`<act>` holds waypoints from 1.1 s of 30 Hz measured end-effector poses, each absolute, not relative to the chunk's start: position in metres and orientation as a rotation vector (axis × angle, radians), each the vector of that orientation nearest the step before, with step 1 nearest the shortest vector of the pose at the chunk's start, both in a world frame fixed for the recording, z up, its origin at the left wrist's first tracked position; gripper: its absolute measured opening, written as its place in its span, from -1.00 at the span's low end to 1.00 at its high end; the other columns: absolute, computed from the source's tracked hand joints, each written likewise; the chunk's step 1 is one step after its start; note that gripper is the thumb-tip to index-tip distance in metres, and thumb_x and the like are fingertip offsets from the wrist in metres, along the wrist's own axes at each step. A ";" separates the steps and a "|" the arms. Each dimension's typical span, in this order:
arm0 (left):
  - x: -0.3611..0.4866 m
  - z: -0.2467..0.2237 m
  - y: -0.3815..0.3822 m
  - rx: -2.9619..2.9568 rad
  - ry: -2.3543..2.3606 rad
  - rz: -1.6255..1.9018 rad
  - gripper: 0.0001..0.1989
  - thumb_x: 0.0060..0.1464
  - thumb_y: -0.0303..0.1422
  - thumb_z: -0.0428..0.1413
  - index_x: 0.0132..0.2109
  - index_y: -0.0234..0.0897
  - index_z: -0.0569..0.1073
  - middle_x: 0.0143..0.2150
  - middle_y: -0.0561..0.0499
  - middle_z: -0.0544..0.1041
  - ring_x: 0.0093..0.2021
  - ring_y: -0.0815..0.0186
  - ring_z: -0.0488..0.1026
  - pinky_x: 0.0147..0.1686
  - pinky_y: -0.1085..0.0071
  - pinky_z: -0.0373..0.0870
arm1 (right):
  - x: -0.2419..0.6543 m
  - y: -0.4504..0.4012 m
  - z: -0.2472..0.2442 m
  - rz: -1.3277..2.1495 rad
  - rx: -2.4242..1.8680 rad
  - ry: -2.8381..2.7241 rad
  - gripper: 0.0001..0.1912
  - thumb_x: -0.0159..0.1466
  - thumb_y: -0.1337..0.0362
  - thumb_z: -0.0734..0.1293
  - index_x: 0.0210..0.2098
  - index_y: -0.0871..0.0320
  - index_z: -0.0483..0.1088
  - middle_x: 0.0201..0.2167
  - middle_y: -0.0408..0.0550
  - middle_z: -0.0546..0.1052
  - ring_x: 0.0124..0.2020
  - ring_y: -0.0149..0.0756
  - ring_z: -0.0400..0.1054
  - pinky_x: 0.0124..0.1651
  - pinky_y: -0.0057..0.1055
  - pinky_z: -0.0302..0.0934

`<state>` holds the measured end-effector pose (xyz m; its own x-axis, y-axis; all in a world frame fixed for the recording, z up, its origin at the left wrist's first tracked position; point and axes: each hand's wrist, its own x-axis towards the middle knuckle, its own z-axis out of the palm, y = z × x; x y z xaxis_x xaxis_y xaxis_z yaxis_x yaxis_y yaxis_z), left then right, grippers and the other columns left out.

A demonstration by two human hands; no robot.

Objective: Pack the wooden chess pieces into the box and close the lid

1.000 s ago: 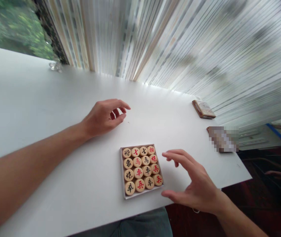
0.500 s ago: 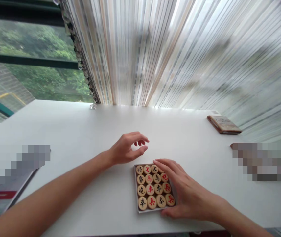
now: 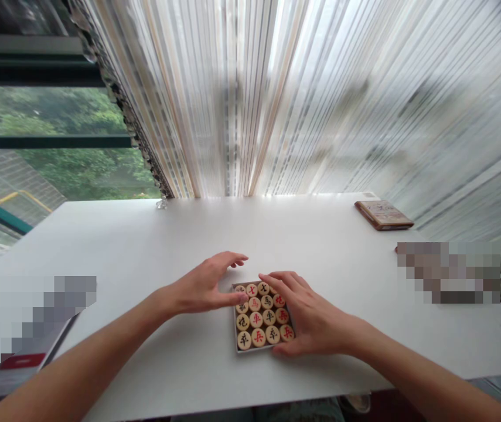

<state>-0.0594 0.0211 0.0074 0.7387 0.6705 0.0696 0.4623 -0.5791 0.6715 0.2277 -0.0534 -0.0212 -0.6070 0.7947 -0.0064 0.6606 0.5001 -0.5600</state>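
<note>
A shallow square box (image 3: 235, 331) holds rows of round wooden Chinese chess pieces (image 3: 256, 319), marked with red and black characters. My right hand (image 3: 307, 313) wraps around its right side, thumb at the near edge and fingers at the far edge, covering part of the right column. Over the box's far left corner is my left hand (image 3: 208, 284), fingers apart and nothing between them. Its thumb tip overlaps a piece on the left; whether it touches cannot be made out.
The box rests on a white table (image 3: 153, 363). At the left lies a partly blurred-out flat device (image 3: 17, 378). A brown-edged, book-like block (image 3: 384, 215) sits at the back right, near a pixelated object (image 3: 450, 272). A string curtain (image 3: 241, 117) hangs along the far edge.
My left hand has come nearer and lower, its thumb now over the box's far left corner. My right hand keeps its place around the box. The whole view has shifted slightly.
</note>
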 end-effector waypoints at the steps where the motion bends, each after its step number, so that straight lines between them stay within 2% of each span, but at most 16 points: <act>1: -0.062 0.004 0.016 2.311 0.848 0.396 -0.15 0.15 0.06 0.35 0.41 -0.28 0.31 0.35 -0.31 0.46 0.32 -0.08 0.45 0.34 -0.08 0.41 | 0.228 -0.051 -0.022 0.760 -1.226 -2.491 0.34 -0.04 0.06 0.68 0.56 0.17 0.00 0.39 0.29 0.26 0.41 0.24 0.12 0.47 0.18 0.13; 5: -0.068 -0.015 -0.002 2.432 0.838 0.392 0.23 -0.10 0.19 0.45 0.52 -0.25 0.10 0.47 -0.38 0.29 0.48 -0.22 0.25 0.47 -0.18 0.23 | 0.229 -0.039 -0.023 0.712 -1.198 -2.472 0.30 0.00 0.05 0.67 0.55 0.12 -0.01 0.38 0.29 0.27 0.40 0.25 0.13 0.45 0.21 0.13; 8: -0.067 -0.029 -0.008 2.516 0.825 0.430 0.34 -0.16 0.25 0.44 0.55 -0.24 0.00 0.50 -0.40 0.24 0.50 -0.28 0.18 0.48 -0.23 0.18 | 0.229 -0.031 -0.024 0.683 -1.195 -2.460 0.28 0.03 0.04 0.67 0.55 0.07 -0.02 0.37 0.27 0.26 0.40 0.24 0.14 0.45 0.22 0.14; 14: -0.062 -0.042 -0.008 2.565 0.877 0.500 0.24 -0.04 0.11 0.43 0.56 -0.24 -0.02 0.47 -0.38 0.27 0.47 -0.27 0.22 0.45 -0.22 0.21 | 0.229 -0.028 -0.026 0.660 -1.181 -2.445 0.28 0.04 0.00 0.67 0.55 0.04 -0.02 0.37 0.26 0.25 0.40 0.22 0.15 0.45 0.23 0.13; 24: -0.060 -0.036 -0.008 2.561 0.884 0.486 0.17 -0.02 0.02 0.44 0.53 -0.23 0.00 0.44 -0.37 0.30 0.45 -0.24 0.25 0.44 -0.21 0.21 | 0.228 -0.028 -0.025 0.697 -1.193 -2.420 0.30 0.01 0.02 0.69 0.55 0.04 -0.01 0.37 0.24 0.25 0.41 0.20 0.13 0.47 0.21 0.10; 27: -0.061 -0.036 -0.009 2.561 0.889 0.484 0.21 -0.05 0.02 0.45 0.55 -0.21 -0.01 0.46 -0.36 0.27 0.47 -0.26 0.22 0.45 -0.21 0.19 | 0.228 -0.028 -0.025 0.707 -1.189 -2.418 0.33 -0.01 0.02 0.70 0.56 0.07 -0.01 0.38 0.26 0.24 0.42 0.20 0.12 0.48 0.20 0.09; 33: -0.063 -0.036 -0.007 2.557 0.896 0.470 0.35 -0.15 0.05 0.50 0.59 -0.18 -0.08 0.53 -0.38 0.16 0.53 -0.30 0.13 0.48 -0.23 0.16 | 0.246 -0.037 -0.022 0.733 -1.219 -2.382 0.37 0.01 -0.11 0.69 0.58 -0.01 -0.08 0.49 0.25 0.13 0.53 0.22 0.01 0.53 0.23 0.04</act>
